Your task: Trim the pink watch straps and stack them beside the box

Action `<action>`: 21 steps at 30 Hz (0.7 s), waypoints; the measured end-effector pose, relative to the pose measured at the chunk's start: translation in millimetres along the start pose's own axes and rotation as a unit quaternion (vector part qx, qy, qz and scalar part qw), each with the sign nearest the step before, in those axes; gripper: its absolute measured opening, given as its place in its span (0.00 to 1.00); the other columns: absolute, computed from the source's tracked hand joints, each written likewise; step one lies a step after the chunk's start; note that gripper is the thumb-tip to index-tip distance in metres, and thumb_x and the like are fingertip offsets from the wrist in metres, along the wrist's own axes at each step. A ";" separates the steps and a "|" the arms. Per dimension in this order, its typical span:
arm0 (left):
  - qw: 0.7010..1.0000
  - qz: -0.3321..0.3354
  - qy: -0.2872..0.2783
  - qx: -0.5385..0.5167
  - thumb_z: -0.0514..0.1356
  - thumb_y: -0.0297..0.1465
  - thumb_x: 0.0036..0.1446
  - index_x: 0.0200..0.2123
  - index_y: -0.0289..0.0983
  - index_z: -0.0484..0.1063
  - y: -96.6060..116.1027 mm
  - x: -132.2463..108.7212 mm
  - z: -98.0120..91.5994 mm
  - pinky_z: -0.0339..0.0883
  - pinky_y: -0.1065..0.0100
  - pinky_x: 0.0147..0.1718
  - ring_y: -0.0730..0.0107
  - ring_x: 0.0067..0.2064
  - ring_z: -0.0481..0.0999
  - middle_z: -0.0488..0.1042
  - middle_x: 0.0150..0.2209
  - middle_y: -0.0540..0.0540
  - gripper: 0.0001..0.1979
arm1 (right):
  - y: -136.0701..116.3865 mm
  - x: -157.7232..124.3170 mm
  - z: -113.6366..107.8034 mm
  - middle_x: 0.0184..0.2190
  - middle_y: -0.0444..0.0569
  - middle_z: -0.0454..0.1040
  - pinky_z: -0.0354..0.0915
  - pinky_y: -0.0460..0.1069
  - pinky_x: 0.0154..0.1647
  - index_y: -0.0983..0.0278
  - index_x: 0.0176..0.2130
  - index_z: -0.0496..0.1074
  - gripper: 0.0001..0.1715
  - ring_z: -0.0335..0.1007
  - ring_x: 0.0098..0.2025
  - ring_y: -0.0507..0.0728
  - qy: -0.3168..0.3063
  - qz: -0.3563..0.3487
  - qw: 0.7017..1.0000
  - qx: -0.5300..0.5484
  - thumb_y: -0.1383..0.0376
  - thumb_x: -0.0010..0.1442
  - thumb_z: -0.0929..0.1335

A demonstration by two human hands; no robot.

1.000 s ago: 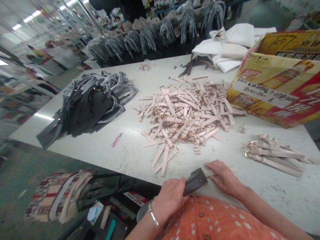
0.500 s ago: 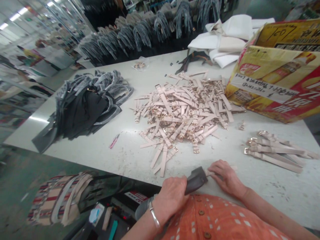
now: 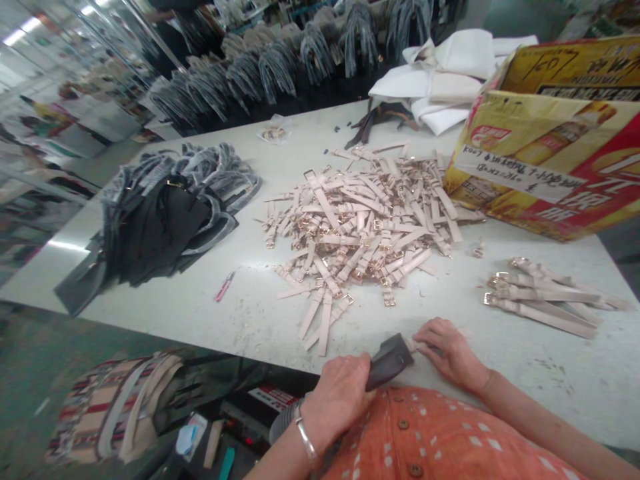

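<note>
My left hand is wrapped round a dark nozzle, which points right over the table's front edge. Below that wrist a grey corrugated hose shows; its join with the nozzle is hidden. At the nozzle's mouth, my right hand pinches a beige strap, of which only a small bit shows. Beyond both hands spreads a heap of beige buckle straps with gold buckles. A smaller bunch of buckle straps lies to the right of my right hand.
A yellow and red cardboard box stands at the right. Black bag pieces with wrapped handles are piled at the left, a pink-handled small tool nearby. White sheets lie at the back. Striped fabric sits below the table's edge.
The view has shifted slightly, so the table's things appear a little further left. Both hands keep nearly the same pose, nozzle and strap still held.
</note>
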State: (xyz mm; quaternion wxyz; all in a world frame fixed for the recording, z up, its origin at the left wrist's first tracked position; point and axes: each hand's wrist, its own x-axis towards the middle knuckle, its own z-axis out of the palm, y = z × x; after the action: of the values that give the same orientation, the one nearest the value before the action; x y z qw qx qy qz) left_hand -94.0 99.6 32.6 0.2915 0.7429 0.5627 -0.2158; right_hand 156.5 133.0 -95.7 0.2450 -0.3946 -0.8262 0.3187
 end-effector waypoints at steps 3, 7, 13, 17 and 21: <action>1.000 0.005 0.014 0.002 0.50 0.39 0.57 0.43 0.38 0.67 7.4 4.1 0.4 0.64 0.64 0.37 0.57 0.41 0.75 0.75 0.37 0.42 0.15 | 1.2 -0.2 1.3 0.36 0.53 0.72 0.61 0.55 0.40 0.62 0.41 0.72 0.11 0.65 0.39 0.59 -0.001 0.007 1.000 0.004 0.62 0.64 0.62; 1.000 -0.015 0.013 -0.011 0.50 0.39 0.58 0.42 0.38 0.67 10.0 5.4 2.7 0.64 0.64 0.36 0.58 0.40 0.75 0.76 0.38 0.42 0.15 | 2.0 0.1 0.5 0.35 0.53 0.72 0.61 0.55 0.41 0.62 0.40 0.72 0.11 0.65 0.39 0.59 -0.004 0.011 1.000 0.009 0.61 0.64 0.62; 0.999 -0.035 -0.007 -0.030 0.49 0.38 0.57 0.41 0.38 0.67 3.9 -2.9 1.3 0.64 0.64 0.37 0.58 0.40 0.75 0.75 0.37 0.43 0.14 | 0.5 -1.5 -3.8 0.38 0.54 0.71 0.62 0.55 0.41 0.62 0.44 0.71 0.11 0.65 0.41 0.59 -0.009 -0.010 1.000 0.008 0.64 0.63 0.63; 0.998 -0.047 -0.021 -0.025 0.49 0.38 0.57 0.42 0.38 0.68 9.2 -3.9 -4.0 0.63 0.65 0.38 0.59 0.42 0.75 0.75 0.38 0.43 0.14 | -0.7 -1.4 -1.7 0.38 0.54 0.71 0.62 0.55 0.41 0.62 0.44 0.71 0.11 0.65 0.41 0.59 -0.003 -0.010 1.000 0.008 0.66 0.62 0.63; 0.999 -0.045 -0.012 -0.018 0.50 0.41 0.58 0.43 0.37 0.68 16.1 1.2 -5.7 0.63 0.65 0.40 0.59 0.43 0.74 0.75 0.40 0.42 0.17 | -0.7 0.7 -0.7 0.36 0.53 0.70 0.61 0.55 0.41 0.63 0.42 0.71 0.10 0.64 0.40 0.59 -0.001 0.002 1.000 0.003 0.64 0.63 0.62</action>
State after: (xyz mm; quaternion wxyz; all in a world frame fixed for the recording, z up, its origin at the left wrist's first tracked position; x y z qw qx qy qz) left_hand -78.2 101.2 39.1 0.3016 0.7085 0.5962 -0.2270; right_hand 156.1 133.5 -94.7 0.2447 -0.3957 -0.8246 0.3218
